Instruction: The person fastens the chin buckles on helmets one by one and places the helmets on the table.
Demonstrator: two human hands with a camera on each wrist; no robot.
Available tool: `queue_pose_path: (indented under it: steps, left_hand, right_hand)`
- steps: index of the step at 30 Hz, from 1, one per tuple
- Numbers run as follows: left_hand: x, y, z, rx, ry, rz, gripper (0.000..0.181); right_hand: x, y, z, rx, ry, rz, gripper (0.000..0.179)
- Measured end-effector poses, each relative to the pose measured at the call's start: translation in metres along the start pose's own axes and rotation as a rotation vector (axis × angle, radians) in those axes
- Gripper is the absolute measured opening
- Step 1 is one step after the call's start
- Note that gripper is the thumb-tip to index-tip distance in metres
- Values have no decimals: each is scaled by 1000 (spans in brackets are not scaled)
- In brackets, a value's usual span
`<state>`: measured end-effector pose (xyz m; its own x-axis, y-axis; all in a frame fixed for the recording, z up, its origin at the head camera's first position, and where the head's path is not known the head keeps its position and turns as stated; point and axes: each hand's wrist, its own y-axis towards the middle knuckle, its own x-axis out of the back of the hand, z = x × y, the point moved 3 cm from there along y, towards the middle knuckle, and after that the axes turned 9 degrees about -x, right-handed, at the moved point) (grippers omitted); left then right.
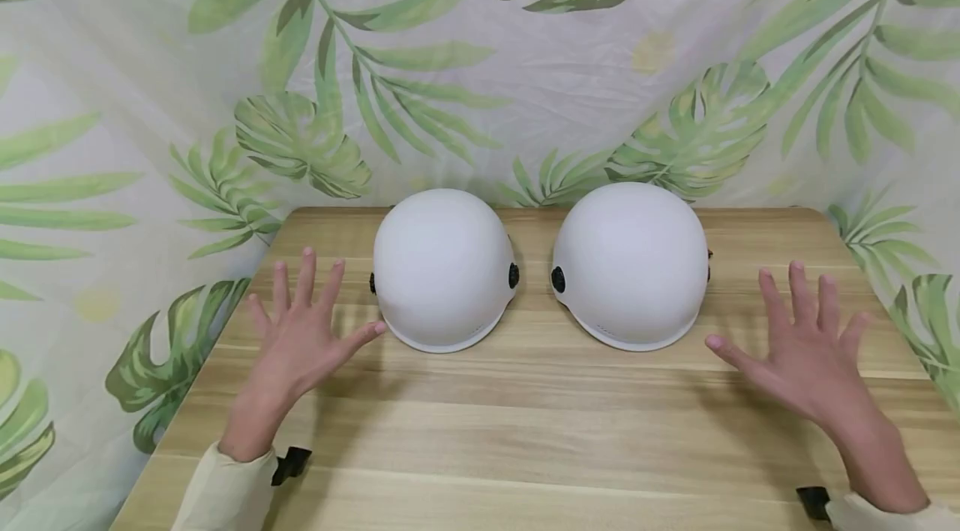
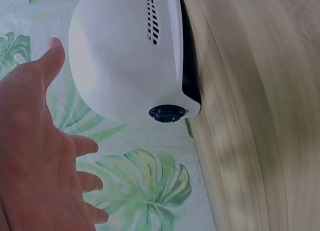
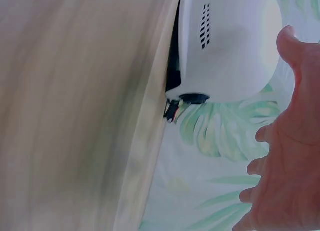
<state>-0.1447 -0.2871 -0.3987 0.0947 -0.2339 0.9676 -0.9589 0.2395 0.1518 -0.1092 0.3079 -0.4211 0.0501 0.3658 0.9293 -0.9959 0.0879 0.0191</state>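
White helmets (image 1: 444,264) (image 1: 632,264) between widely spread hands (image 1: 302,341) (image 1: 810,358)

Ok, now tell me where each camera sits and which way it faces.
Head: worn on the head, facing forward and down at the left helmet, right helmet and table; the left hand, right hand and sleeves show.
Left wrist: worn there, facing the left helmet; the left hand shows.
Right wrist: worn there, facing the right helmet; the right hand shows.
Both wrist views share the table and leaf-patterned backdrop.
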Motion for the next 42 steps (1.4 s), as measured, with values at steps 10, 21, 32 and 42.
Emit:
queue_pose_path:
  steps: [10, 21, 32, 42]
  left_hand:
    - [1, 5, -4, -9, -26, -28, 113]
    - [8, 19, -11, -21, -76, -58, 113]
    - [11, 29, -14, -18, -115, -65, 113]
    - [10, 38, -15, -22, -161, -61, 111]
  right_hand:
    - [0, 11, 33, 62, 40, -36, 118]
    - [1, 25, 78, 120, 52, -61, 120]
    - [-2, 35, 121, 180, 84, -49, 119]
    - [-8, 40, 159, 215, 119, -23, 118]
